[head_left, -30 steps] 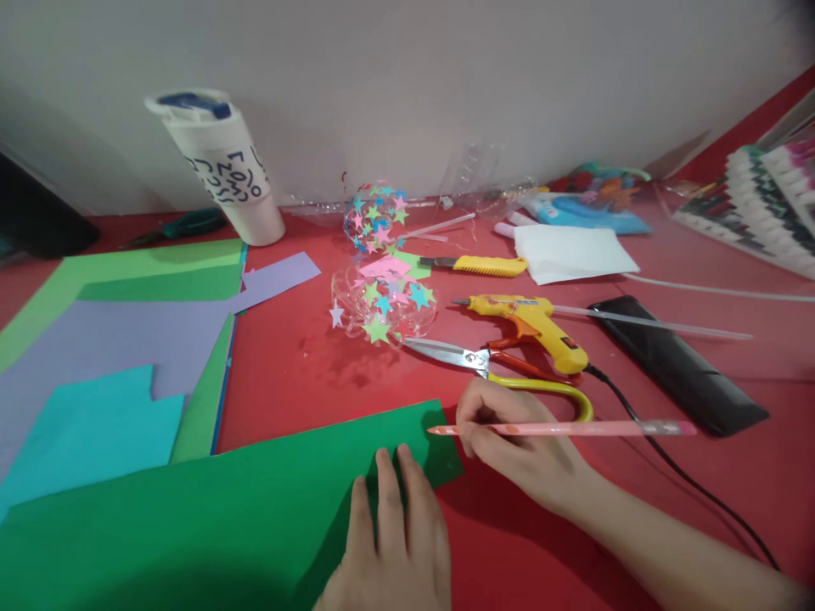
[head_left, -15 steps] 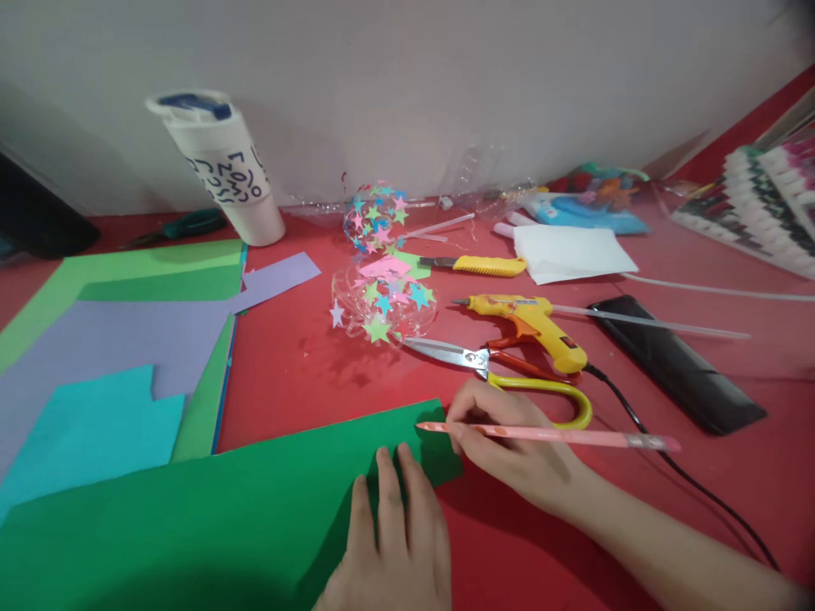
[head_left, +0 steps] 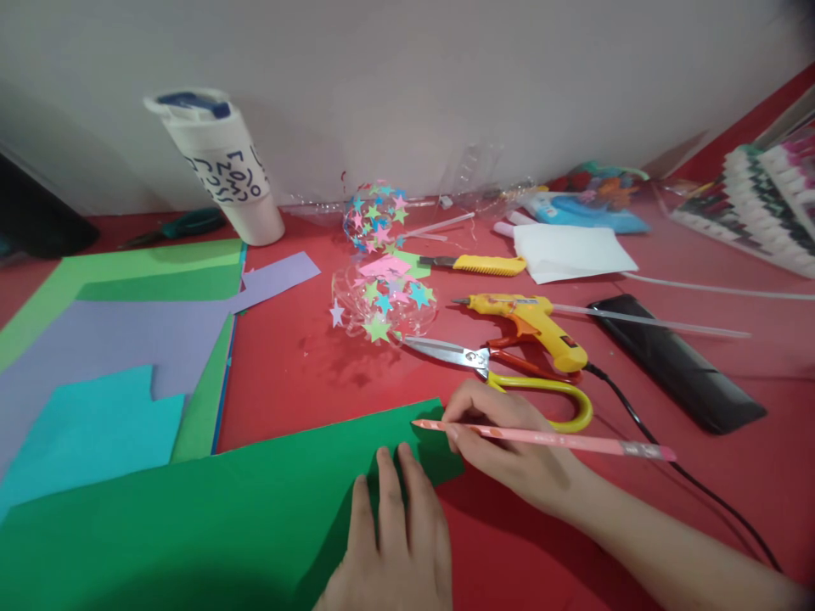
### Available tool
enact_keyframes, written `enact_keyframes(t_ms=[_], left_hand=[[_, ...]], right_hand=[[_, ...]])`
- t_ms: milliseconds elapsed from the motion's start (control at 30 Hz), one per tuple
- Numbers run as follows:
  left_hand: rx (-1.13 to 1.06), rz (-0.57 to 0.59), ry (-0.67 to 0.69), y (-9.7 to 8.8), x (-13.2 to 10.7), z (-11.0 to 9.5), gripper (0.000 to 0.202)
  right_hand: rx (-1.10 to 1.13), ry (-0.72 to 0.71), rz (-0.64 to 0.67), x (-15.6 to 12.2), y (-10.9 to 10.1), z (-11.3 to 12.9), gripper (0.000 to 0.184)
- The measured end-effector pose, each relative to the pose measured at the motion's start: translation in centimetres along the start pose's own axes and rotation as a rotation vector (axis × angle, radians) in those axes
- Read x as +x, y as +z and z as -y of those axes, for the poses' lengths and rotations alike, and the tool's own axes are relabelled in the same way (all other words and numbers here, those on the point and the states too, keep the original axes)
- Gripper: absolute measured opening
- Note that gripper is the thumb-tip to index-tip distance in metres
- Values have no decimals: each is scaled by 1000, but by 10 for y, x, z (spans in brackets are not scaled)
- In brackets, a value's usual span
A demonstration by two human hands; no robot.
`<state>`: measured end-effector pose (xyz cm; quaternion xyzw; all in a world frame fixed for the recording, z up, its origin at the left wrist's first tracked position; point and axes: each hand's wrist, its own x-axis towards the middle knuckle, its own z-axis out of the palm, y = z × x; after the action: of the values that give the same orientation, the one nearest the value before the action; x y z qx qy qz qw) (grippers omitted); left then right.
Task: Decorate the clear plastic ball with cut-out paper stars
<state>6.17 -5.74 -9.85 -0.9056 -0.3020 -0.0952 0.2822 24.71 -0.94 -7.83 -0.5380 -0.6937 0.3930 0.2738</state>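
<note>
A sheet of dark green paper (head_left: 210, 509) lies across the near left of the red table. My left hand (head_left: 401, 526) rests flat on its right part, fingers stretched out. In my right hand (head_left: 509, 441) is a pink pencil (head_left: 573, 439), pinched near its point, the eraser end toward the right. The pencil tip is over the paper near its top right corner; whether it touches, I cannot tell. Just beyond my right hand lie scissors (head_left: 477, 361) with red and yellow handles and a yellow glue gun (head_left: 528, 322).
Purple paper (head_left: 140, 339) and turquoise paper (head_left: 108, 416) lie left. Two clear bundles with paper stars (head_left: 388, 305) sit mid-table, beside a yellow utility knife (head_left: 487, 265). A white tumbler (head_left: 222, 170) stands by the wall. A black phone (head_left: 681, 365) and the glue gun's cord are right.
My right hand and the pencil have shifted very slightly left, the eraser end dipping a little. My left hand and the paper stay in place.
</note>
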Motion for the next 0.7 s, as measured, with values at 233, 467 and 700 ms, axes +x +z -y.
enact_keyframes(t_ms=[233, 467, 700], left_hand=[[-12, -1, -18, 0, 0, 0, 32], [-1, 5, -5, -1, 1, 1, 32], [10, 6, -6, 1, -2, -1, 32]], right_hand=[[-20, -2, 4, -1, -1, 2, 14], [0, -6, -21, -1, 0, 2, 15], [-25, 12, -84, -1, -1, 4, 16]])
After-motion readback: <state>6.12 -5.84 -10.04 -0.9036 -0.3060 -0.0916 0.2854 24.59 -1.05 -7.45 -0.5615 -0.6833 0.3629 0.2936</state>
